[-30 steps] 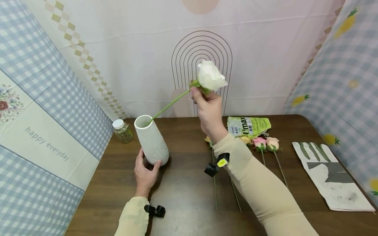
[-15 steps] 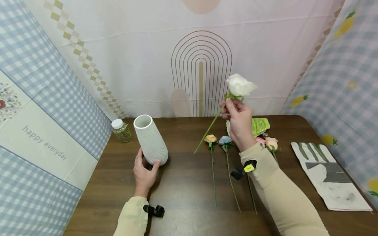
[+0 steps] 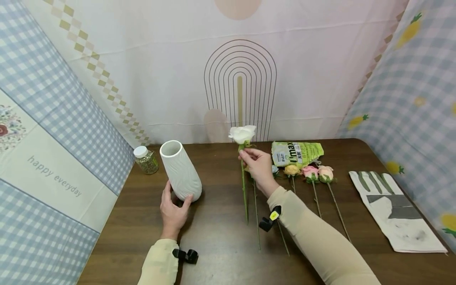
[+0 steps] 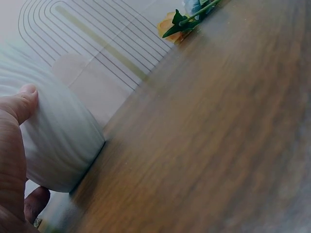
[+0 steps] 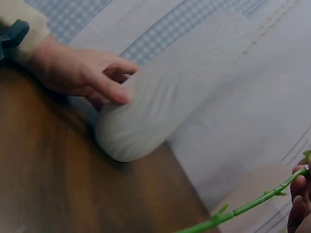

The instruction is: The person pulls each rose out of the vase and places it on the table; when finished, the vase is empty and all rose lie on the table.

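My left hand (image 3: 173, 211) grips the lower part of a white ribbed vase (image 3: 183, 174), thumb on one side and fingers round the other. The vase stands on the table, its mouth visible and no flower in it. Between thumb and fingers my right hand (image 3: 259, 166) pinches the stem of a white rose (image 3: 242, 134) just under the bloom. Its green stem (image 5: 243, 208) hangs down, nearly upright in the head view, to the right of the vase and apart from it. Behind that hand, a blue flower (image 3: 274, 169) is partly hidden.
Lying on the brown table (image 3: 213, 245) are a yellow rose (image 3: 292, 170), a pink rose (image 3: 310, 172) and a peach rose (image 3: 325, 173). Behind them is a green packet (image 3: 299, 153). A lidded jar (image 3: 146, 160) stands left of the vase; a folded cloth (image 3: 397, 213) lies far right.
The white rose came out from the vase mouth, swung right with my right hand, then moved back left and lower, its stem now nearly upright. My left hand and the vase stayed put.
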### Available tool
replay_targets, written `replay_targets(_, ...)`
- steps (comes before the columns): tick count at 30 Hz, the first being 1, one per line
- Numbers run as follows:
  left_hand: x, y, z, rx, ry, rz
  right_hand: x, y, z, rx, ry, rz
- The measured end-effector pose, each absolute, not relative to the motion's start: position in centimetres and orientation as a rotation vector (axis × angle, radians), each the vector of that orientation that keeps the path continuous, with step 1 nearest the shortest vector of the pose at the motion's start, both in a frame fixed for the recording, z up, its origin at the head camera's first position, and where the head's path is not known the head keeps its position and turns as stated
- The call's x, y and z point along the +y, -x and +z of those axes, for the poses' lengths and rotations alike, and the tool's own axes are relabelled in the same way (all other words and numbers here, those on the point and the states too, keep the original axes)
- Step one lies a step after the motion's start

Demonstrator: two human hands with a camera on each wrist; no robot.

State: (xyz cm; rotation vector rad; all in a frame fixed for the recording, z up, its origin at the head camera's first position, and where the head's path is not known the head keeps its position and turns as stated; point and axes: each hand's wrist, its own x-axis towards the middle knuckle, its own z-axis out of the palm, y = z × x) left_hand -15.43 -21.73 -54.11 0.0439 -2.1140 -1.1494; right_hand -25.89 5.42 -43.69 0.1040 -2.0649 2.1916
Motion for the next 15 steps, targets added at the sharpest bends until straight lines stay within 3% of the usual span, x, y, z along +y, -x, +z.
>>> replay_targets(15, -21.6, 15.4, -54.2, -2.106, -0.043, -1.148, 1.4, 23.2, -49.7, -2.188, 0.053, 2.198)
